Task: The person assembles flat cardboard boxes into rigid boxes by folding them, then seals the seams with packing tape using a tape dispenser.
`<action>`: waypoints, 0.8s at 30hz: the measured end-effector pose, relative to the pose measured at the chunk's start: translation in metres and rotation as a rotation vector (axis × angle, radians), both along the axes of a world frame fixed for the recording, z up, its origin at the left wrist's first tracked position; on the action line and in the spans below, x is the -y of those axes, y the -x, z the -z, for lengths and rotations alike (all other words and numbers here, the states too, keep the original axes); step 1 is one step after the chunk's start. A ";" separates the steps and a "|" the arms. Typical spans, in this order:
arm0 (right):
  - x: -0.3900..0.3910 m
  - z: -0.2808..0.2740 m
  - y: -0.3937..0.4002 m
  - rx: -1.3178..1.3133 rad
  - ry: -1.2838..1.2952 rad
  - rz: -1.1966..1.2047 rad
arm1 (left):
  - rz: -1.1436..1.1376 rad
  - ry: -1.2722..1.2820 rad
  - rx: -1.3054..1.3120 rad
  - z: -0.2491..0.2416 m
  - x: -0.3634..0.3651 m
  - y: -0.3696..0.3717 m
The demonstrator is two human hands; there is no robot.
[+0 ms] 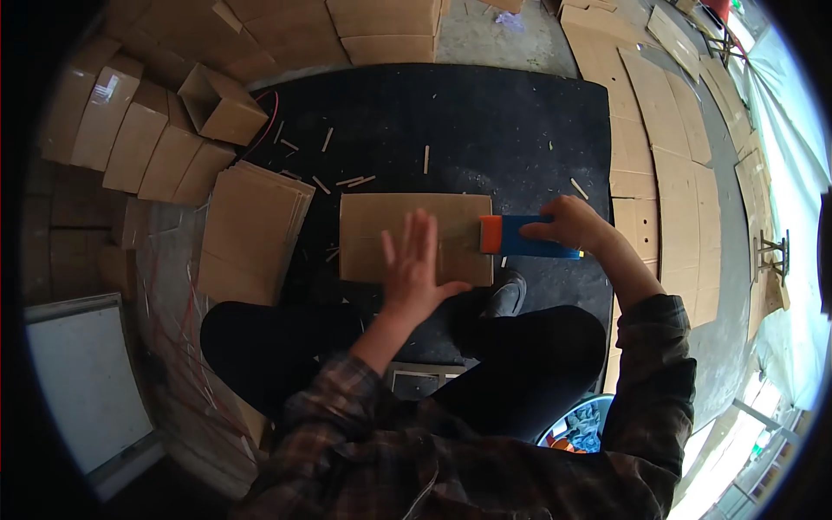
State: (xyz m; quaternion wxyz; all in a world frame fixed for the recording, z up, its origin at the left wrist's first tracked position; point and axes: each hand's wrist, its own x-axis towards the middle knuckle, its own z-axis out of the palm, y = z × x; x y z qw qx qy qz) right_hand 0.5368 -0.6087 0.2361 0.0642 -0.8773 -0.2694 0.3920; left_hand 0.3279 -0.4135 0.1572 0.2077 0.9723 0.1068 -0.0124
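A brown cardboard box lies in front of me on the black surface, its long side running left to right. My left hand is over the middle of the box, fingers stretched out and thumb spread to the right, holding nothing. In my right hand is a blue tape dispenser with an orange end. The orange end overlaps the box's right edge in this view. My right fingers and thumb are closed on the dispenser's blue body.
A stack of flat cardboard lies left of the box. Several cartons stand at the far left, one open carton among them. Cardboard strips are scattered on the black surface. Flattened cardboard covers the floor at right. A bin is by my right leg.
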 end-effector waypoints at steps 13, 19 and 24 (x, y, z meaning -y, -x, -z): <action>0.061 -0.013 -0.022 -0.089 -0.133 0.052 | 0.174 -0.118 0.033 0.033 0.034 -0.022; 0.103 0.009 -0.036 -0.030 -0.072 0.105 | 0.187 -0.136 -0.031 0.032 0.034 -0.023; 0.077 0.072 -0.026 0.045 0.047 0.044 | 0.185 -0.131 -0.040 0.030 0.035 -0.023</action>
